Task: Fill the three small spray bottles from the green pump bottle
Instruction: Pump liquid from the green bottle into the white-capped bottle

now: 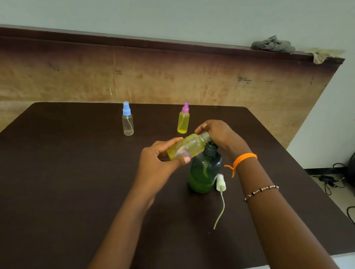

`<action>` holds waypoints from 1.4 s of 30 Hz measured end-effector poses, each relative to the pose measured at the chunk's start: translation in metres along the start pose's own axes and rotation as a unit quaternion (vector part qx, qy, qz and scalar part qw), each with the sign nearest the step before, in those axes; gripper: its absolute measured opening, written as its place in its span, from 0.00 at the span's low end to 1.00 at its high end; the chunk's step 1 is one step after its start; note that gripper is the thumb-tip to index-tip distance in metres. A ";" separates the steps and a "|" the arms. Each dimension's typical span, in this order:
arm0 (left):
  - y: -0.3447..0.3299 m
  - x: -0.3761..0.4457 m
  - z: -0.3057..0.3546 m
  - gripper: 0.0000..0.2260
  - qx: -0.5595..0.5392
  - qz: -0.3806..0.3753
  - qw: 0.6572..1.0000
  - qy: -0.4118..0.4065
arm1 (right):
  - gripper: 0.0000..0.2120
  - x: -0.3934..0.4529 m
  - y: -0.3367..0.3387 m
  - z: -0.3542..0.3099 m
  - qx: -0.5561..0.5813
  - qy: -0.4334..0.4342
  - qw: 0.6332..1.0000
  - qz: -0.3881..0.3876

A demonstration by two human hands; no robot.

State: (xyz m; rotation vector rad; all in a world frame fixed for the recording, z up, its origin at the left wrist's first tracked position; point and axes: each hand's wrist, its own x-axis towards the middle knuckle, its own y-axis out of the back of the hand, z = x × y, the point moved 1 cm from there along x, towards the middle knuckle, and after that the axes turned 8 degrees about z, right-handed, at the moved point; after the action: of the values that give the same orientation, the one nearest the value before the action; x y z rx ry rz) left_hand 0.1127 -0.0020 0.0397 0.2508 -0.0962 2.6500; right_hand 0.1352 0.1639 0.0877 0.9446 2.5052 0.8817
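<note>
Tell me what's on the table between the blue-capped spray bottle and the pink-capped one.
Nothing: in the head view, only bare dark table lies between the blue-capped bottle and the pink-capped bottle.

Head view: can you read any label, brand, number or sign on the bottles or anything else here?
None can be read.
Green pump bottle: no label shows.
Tilted bottle in the left hand: plain.
Pink-capped bottle and blue-capped bottle: plain.
Board behind the table: dark smudges, not legible.
</note>
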 end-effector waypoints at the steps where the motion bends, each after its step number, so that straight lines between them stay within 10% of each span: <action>1: 0.000 0.000 -0.001 0.21 0.001 0.000 1.000 0.000 | 0.17 0.000 -0.001 0.001 -0.001 0.003 1.000 0.000; 42: 0.002 0.001 -0.003 0.21 -0.039 -0.006 0.999 0.027 | 0.16 -0.011 0.007 -0.017 -0.112 -0.004 0.994 -0.003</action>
State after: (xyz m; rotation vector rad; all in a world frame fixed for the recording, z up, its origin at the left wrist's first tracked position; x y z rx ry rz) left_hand 0.1105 -0.0029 0.0368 0.1526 -0.1802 2.6321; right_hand 0.1383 0.1527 0.1062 0.8638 2.3395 1.1257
